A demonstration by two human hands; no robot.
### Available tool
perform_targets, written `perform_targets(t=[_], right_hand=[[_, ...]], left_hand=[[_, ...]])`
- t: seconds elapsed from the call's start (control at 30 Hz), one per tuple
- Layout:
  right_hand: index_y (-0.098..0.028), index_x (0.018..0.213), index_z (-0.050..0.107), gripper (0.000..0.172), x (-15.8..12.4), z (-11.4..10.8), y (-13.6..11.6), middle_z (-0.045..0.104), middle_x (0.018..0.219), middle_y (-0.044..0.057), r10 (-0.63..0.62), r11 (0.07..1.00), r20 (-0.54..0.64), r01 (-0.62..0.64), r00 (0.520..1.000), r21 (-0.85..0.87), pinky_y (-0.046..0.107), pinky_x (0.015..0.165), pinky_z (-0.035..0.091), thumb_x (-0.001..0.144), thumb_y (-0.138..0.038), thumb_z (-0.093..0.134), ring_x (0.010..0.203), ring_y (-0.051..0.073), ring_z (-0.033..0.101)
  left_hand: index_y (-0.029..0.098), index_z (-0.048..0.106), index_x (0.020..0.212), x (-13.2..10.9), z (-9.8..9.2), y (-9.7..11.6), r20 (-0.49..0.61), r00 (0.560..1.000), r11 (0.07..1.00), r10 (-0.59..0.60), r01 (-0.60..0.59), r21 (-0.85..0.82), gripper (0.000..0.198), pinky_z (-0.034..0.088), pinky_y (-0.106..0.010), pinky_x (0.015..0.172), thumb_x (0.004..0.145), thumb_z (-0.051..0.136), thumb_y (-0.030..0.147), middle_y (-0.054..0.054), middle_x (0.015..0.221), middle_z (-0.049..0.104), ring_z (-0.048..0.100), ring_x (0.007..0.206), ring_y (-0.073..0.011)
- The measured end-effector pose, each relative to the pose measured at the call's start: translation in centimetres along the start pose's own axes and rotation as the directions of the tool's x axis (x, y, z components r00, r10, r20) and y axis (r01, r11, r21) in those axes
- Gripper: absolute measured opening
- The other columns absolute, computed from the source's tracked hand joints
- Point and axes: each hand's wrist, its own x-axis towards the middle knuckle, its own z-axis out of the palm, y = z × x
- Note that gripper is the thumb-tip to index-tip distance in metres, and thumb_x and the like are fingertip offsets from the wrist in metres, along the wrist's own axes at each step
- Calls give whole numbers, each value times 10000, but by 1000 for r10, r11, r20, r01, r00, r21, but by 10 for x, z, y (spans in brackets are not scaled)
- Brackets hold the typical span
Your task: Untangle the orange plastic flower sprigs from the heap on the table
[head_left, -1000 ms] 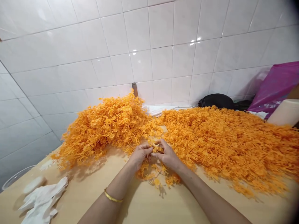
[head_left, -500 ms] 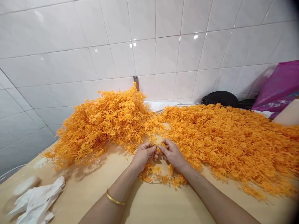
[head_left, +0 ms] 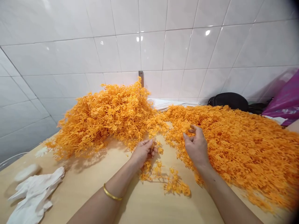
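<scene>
My left hand is closed in a pinch on an orange artificial flower sprig, whose stems and blossoms trail below it over the tabletop. My right hand hovers at the near-left edge of the right heap of orange sprigs, with thumb and fingers apart and nothing visible held in them. Behind my left hand rises a taller mound of similar orange sprigs. The fingertips of my left hand partly hide the stem they grip.
On the pale wooden table, a white cloth glove lies at the left beside a whitish rounded object. A black pouch and a purple bag sit at the back right, against the white tiled wall.
My right hand has moved right, away from my left hand, and its fingers have parted. The left hand stays on the sprig. The view has shifted slightly.
</scene>
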Motion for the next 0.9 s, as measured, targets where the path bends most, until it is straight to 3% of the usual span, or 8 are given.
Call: perform_targets(t=[0.1,0.2,0.37,0.47,0.6,0.73,0.83,0.9], right_hand=[[-168,1071,452,357,-9,3,-7,433,1066,136,-195,966,-4,191,981,-174,328,615,387,735,-283,491,564,124,466],[-174,948,504,193,-21,10,-15,495,903,83,-353,924,91,362,931,-124,314,654,395,784,-252,439,691,164,487],[-205,968,510,199,-46,30,-26,501,822,48,-482,845,441,534,757,7,305,670,388,773,-224,478,757,178,471],[-230,985,523,244,-54,42,-28,487,844,52,-493,790,536,611,686,-54,311,676,377,748,-176,495,780,189,452],[-207,834,558,136,-53,49,-22,471,774,40,-465,812,504,577,728,-85,288,650,364,777,-164,443,732,169,447],[-193,744,540,175,-47,47,-17,488,694,20,-425,894,436,444,793,64,264,616,363,818,-202,382,661,143,469],[-190,690,490,188,-43,45,-14,499,595,-5,-236,966,420,164,876,201,246,544,371,821,-276,386,570,129,493],[-192,657,450,212,-42,47,-11,495,547,-21,-69,955,443,-69,894,287,234,490,375,806,-334,402,512,122,497]], left_hand=[[121,509,803,0,0,3,20,998,997,-52,53,-62,237,384,-189,450,760,478,352,-33,568,579,499,423,-76],[104,508,799,-1,1,7,12,996,990,-90,91,-107,193,435,-236,522,796,431,281,-73,616,600,563,505,-120],[121,515,775,-1,2,5,62,991,972,-115,126,-200,275,420,-230,494,815,379,357,-41,603,573,548,496,-118],[134,512,728,1,2,2,84,991,959,-107,126,-254,302,368,-199,430,815,365,383,-2,555,526,483,431,-86],[118,526,705,2,0,0,167,980,958,-109,148,-244,318,398,-213,480,802,391,390,-16,567,534,506,475,-93],[110,554,747,2,-2,-1,221,975,982,-36,75,-172,234,377,-204,460,720,546,343,-33,599,567,533,504,-107],[110,566,732,2,-3,-1,221,975,987,-25,59,-151,281,301,-182,396,685,578,387,-38,634,579,484,434,-74],[104,563,689,2,-3,0,215,976,988,-18,49,-144,247,233,-167,371,646,630,338,-21,613,567,402,374,-29]])
